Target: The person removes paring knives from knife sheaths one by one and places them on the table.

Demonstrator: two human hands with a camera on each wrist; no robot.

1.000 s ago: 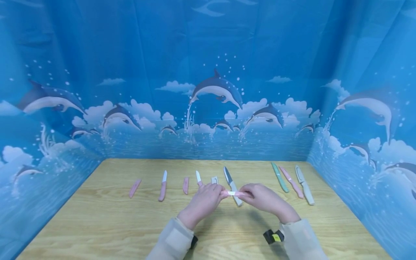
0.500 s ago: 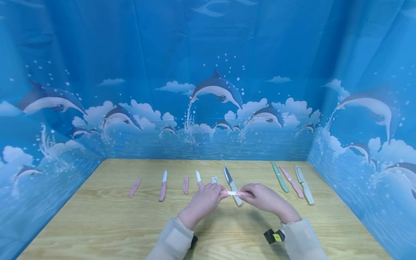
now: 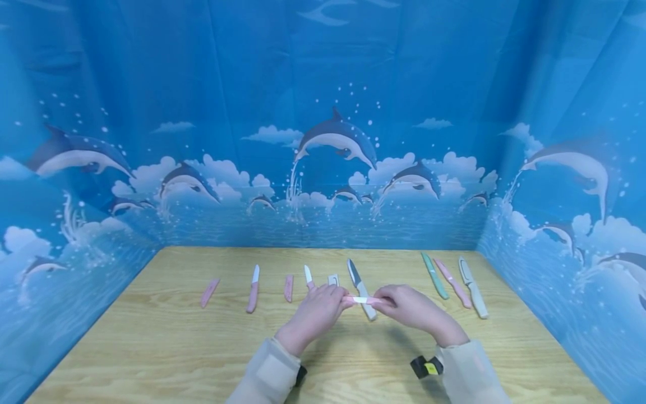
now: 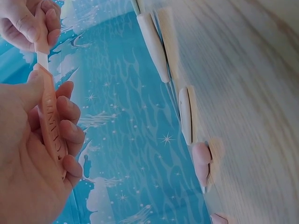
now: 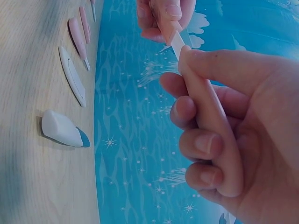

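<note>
- Head view: a pink-handled knife [image 3: 361, 300] is held level between the left hand [image 3: 318, 308] and right hand [image 3: 410, 307], raised off the table [image 3: 176, 342] and seen across a grey-handled knife [image 3: 362, 288]. A slip of either grip could drop it onto that one. Both forearms angle inward, so the fingertips point toward each other.
- Left wrist view: a short stretch of white blade [image 4: 42, 59] shows bare between the handle and the pink sheath [image 4: 49, 109]. The left thumb lies near the sheath's mouth, so a sudden release or a crooked push could nick it, I judge. This grip is closed around the sheath, palm turned up toward the camera, thumb on one side and fingers curled on the other.
- Right wrist view: the right hand's grip wraps the handle [image 5: 212, 128], four fingers beneath, thumb extended toward the blade. If the smooth handle turned under uneven force, the edge could probably scrape the sheath's mouth or that thumb could slide forward.
</note>
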